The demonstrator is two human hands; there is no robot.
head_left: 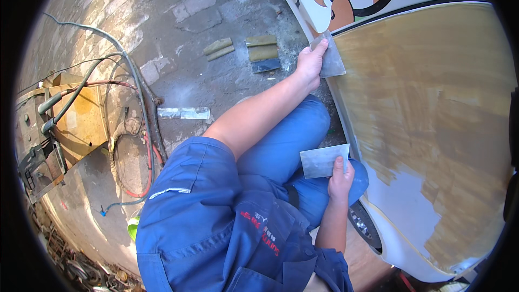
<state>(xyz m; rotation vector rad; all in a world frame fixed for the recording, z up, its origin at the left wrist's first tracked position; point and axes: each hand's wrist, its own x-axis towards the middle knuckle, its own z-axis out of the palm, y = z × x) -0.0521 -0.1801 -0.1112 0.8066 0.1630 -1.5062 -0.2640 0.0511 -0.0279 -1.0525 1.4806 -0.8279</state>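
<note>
My left hand (312,65) pinches a flat grey metal scraper blade (333,60), thumb on top. That blade lies at the edge of a white vehicle panel (405,194); I cannot tell whether it touches. Streaky tan-brown filler (427,81) covers much of the panel, leaving a pale patch low down. In front of my bent knee, my right hand (340,181) grips a second flat metal scraper blade (319,161) by one edge, thumb over its face. This second blade is held apart from the panel.
Folded sandpaper pieces (263,54) and another folded piece (218,48) lie on the brick ground, near a silvery strip (184,113). Cables (141,97) loop beside a yellowish metal machine (81,121) at left. A wheel (363,226) shows under the panel.
</note>
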